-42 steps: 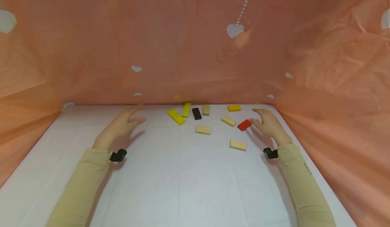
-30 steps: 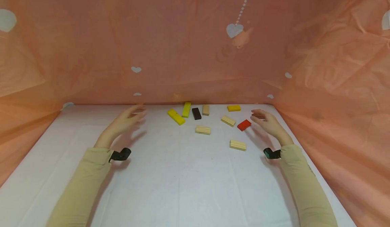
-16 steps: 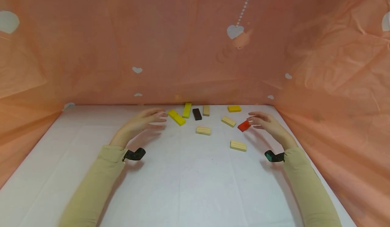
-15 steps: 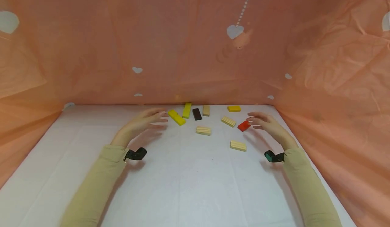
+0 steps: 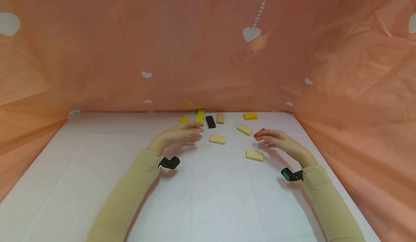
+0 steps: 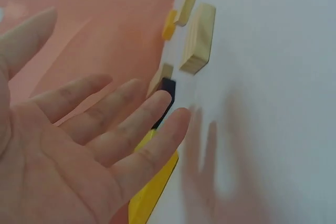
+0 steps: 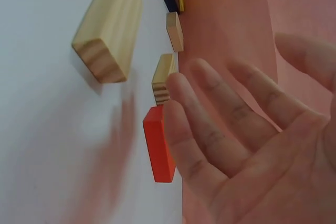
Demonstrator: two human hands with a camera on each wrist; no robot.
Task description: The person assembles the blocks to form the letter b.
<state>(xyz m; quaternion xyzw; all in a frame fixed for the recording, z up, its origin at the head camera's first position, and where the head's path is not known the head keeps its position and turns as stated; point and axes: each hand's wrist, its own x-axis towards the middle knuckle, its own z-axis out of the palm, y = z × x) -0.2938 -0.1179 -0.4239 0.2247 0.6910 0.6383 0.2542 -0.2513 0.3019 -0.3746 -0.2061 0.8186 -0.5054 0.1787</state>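
Observation:
My left hand (image 5: 178, 133) hovers with fingers extended and holds nothing. It covers most of a yellow block (image 5: 183, 120), which shows behind the fingers in the left wrist view. A second yellow block (image 5: 200, 116) and a dark block (image 5: 210, 122) lie just beyond the fingertips, with a plain wooden block (image 5: 217, 139) to their right. My right hand (image 5: 282, 143), also holding nothing, has its relaxed fingers over the red block (image 5: 259, 132), partly hiding it. In the right wrist view the red block (image 7: 157, 145) stands out beside the little finger.
More plain wooden blocks lie at the back (image 5: 220, 118), between the hands (image 5: 244, 129) and nearer the front (image 5: 254, 155). An orange-yellow block (image 5: 250, 116) is near the back edge. Pink cloth (image 5: 208, 54) walls the white tabletop (image 5: 211, 198) at the back and sides.
My left hand has swung right, from the table's left part to over the yellow block. The right hand has shifted slightly left and toward me, over the red block. The blocks stay put.

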